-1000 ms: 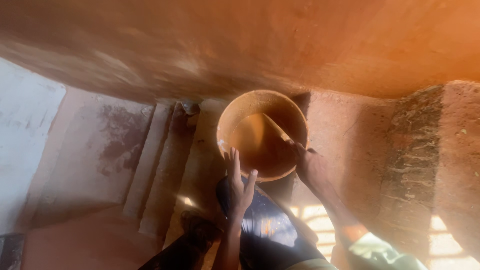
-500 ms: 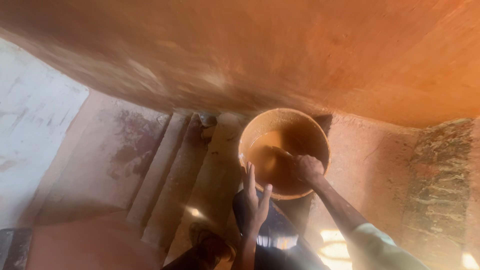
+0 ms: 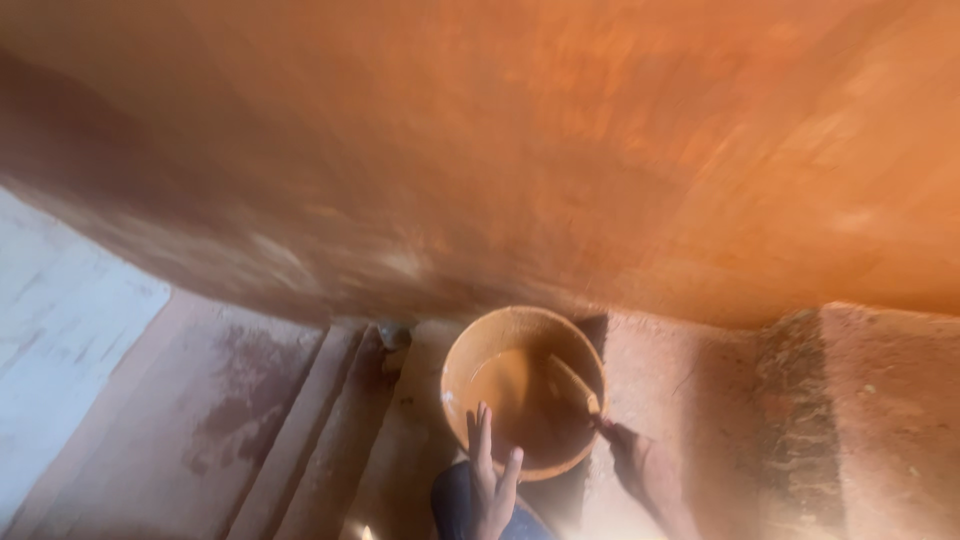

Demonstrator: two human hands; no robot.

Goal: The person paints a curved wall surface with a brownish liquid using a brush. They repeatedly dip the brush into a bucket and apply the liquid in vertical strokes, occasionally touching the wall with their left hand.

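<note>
A round bucket (image 3: 462, 362), smeared orange, stands below me and holds muddy orange-brown liquid. My left hand (image 3: 490, 483) hovers at its near rim with the fingers spread and nothing in it. My right hand (image 3: 628, 452) is at the bucket's right rim, closed on the handle of a tool, perhaps a brush (image 3: 572, 382), whose far end dips into the liquid. My knee in dark cloth shows under the left hand.
A large orange, freshly coated wall (image 3: 560, 150) fills the upper view. Concrete steps (image 3: 330, 420) descend at the left beside a pale surface (image 3: 60, 340). A rough earthen ledge (image 3: 860, 420) lies to the right.
The view has tilted up toward the wall, so the bucket sits lower in the picture. My right hand has drawn back from inside the bucket to its right rim.
</note>
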